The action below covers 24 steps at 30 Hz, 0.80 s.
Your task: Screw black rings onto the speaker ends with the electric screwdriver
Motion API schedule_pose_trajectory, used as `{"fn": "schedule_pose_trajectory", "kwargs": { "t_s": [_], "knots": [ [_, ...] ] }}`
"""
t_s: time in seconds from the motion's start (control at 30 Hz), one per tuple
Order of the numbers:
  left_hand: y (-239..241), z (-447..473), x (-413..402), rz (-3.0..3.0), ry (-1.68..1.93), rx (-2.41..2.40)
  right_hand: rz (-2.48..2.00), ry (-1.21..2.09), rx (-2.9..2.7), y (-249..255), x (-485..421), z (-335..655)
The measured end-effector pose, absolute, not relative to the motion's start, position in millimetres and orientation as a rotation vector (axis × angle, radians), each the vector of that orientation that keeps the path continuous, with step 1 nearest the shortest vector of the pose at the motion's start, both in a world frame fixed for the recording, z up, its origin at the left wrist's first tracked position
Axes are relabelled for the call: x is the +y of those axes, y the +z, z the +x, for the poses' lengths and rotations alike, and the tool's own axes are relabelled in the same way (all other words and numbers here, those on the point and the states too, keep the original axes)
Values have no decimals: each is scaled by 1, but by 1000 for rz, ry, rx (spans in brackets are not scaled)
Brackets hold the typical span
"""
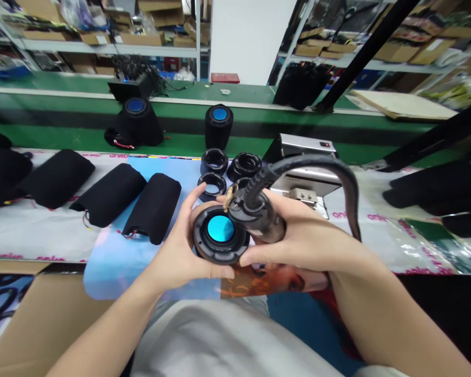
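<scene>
left grip (180, 259): clasping black speaker (221, 230); right grip (306, 230): wrapped around corded tool (266, 222); carton (63, 314): dark rings (11, 299) inside

Rings (245, 165) just behind the held unit (221, 229) (cylinders (154, 205) to its left)

A plain, pale grey cloth garment (220, 345) fills the bottom centre of the frame, its matte surface broken by broad, softly shadowed folds. A small strip of pale grey cloth sleeve (380, 371) shows at the bottom border, toward the right. The slim, bare left forearm (113, 322) at lower left and bare right forearm (392, 309) at lower right narrow toward the ungloved left hand (184, 256) and ungloved right hand (298, 225).
</scene>
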<state>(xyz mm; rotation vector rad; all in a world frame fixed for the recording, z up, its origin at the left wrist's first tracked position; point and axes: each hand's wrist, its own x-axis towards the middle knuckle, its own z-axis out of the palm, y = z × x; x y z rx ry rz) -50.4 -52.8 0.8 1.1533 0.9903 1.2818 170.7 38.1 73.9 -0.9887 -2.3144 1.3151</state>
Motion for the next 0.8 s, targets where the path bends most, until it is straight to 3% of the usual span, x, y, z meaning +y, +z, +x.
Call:
{"fn": "schedule_pose_trajectory", "kwargs": {
  "t_s": [0.8],
  "knots": [
    [1,-50,-54,1142,1273,975,-971,1314,-2319,68,47,170]
  ]
}}
